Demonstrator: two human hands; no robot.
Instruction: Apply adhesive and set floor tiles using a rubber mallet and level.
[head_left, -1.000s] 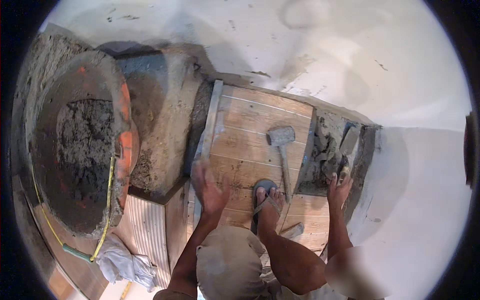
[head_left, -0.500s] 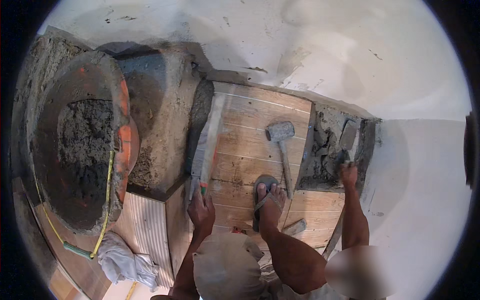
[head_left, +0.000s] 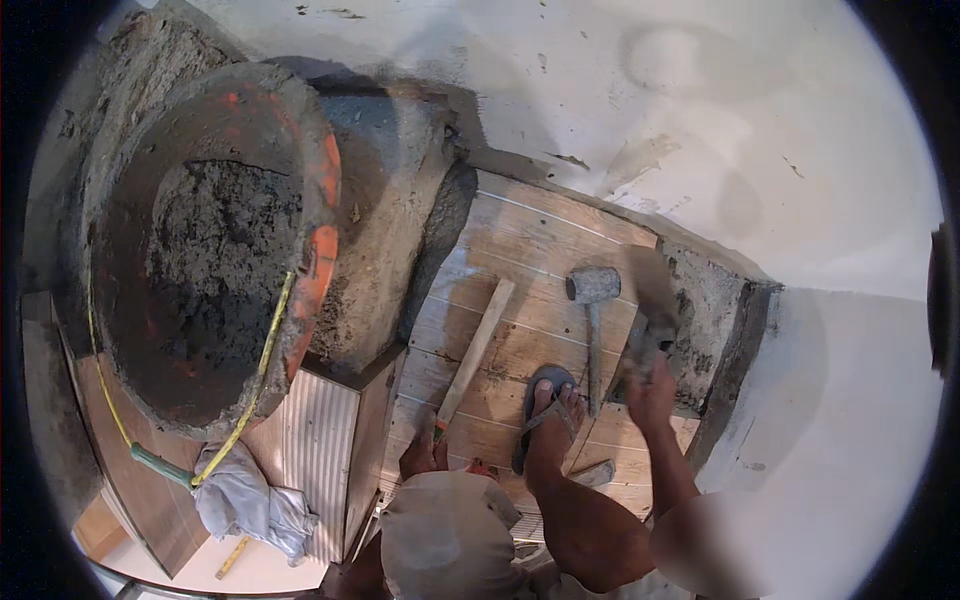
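My left hand [head_left: 425, 455], low in the middle by my knee, is closed on the near end of a long, narrow straight bar [head_left: 478, 350], pale with a little red and green near the grip. The bar slants over wood-look tiles [head_left: 500, 235]. In my right hand [head_left: 652, 395] is a trowel [head_left: 652, 285], its blade smeared by motion, above the right edge of the tiles. Beside it lies grey mortar [head_left: 705, 290] in the corner strip along the wall. A mallet [head_left: 592, 285] rests on the tiles between my hands, head away from me.
At the left stands a large orange-rimmed basin [head_left: 322, 260] of wet mortar [head_left: 225, 230], with a yellow measuring tape [head_left: 245, 395] over its rim. A grey cloth [head_left: 250, 505] lies below it. My sandalled foot [head_left: 550, 415] is on the tiles near a small block [head_left: 592, 474].
My left hand has drawn the bar back toward me, away from the tiles' left edge. My right hand has swung the trowel left from the mortar corner to the tile edge. The view has shifted.
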